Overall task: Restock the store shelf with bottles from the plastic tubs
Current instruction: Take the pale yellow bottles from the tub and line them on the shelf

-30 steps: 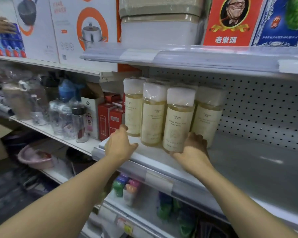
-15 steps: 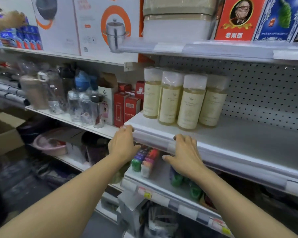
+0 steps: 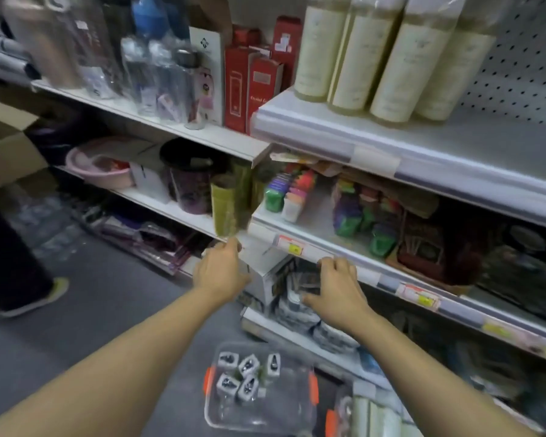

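Observation:
Several cream-labelled bottles [image 3: 388, 55] stand together at the left end of the grey shelf [image 3: 423, 143], upper right. On the floor below stands a clear plastic tub [image 3: 300, 402] with orange latches, holding several small white-capped bottles [image 3: 240, 373]. A second tub at the bottom right holds pale wrapped bottles [image 3: 375, 414]. My left hand [image 3: 221, 272] and my right hand [image 3: 338, 285] hang in the air in front of the lower shelves, above the tubs. Both have loosely curled fingers and hold nothing.
Clear drinking bottles [image 3: 152, 67] and red boxes [image 3: 252, 80] fill the shelf to the left. Colourful packets [image 3: 290, 193] lie one shelf down. Another person's leg and shoe [image 3: 22, 279] stand at the left on the grey floor. A cardboard box [image 3: 4, 143] sits at far left.
Both hands have left the bottles and the shelf's front edge and dropped down in front of the lower shelves. The view has tilted down, bringing the tubs on the floor into sight.

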`<state>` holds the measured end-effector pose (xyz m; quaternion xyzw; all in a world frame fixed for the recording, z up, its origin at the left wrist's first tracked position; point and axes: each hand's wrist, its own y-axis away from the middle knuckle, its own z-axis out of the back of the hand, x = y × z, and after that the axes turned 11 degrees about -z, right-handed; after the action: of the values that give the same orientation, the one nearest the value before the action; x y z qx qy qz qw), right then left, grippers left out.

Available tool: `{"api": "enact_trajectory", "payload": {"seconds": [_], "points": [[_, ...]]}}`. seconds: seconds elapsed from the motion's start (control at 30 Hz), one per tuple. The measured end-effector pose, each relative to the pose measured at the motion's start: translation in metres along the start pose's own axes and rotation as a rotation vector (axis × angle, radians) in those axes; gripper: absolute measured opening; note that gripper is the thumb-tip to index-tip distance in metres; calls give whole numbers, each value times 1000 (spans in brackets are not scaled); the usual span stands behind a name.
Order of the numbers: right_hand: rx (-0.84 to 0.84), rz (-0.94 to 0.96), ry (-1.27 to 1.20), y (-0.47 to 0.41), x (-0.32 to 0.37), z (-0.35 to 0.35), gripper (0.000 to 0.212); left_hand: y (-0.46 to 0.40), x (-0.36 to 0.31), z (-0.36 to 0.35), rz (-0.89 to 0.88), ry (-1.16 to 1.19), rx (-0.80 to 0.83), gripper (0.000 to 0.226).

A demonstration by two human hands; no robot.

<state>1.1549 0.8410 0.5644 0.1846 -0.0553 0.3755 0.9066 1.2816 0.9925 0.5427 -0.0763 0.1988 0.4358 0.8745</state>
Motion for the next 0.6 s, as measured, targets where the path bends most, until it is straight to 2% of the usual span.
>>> {"api": "enact_trajectory", "payload": {"seconds": [0.1, 0.3, 0.6], "points": [[73, -19, 25, 0, -7, -39, 65, 14, 21, -30, 45, 7, 68, 50], [227, -25, 43, -11, -26, -115, 63, 38, 59, -99, 152, 59, 212, 61], [406, -22, 104, -57, -74, -249, 66, 63, 99, -233, 294, 100, 334, 56]]}}
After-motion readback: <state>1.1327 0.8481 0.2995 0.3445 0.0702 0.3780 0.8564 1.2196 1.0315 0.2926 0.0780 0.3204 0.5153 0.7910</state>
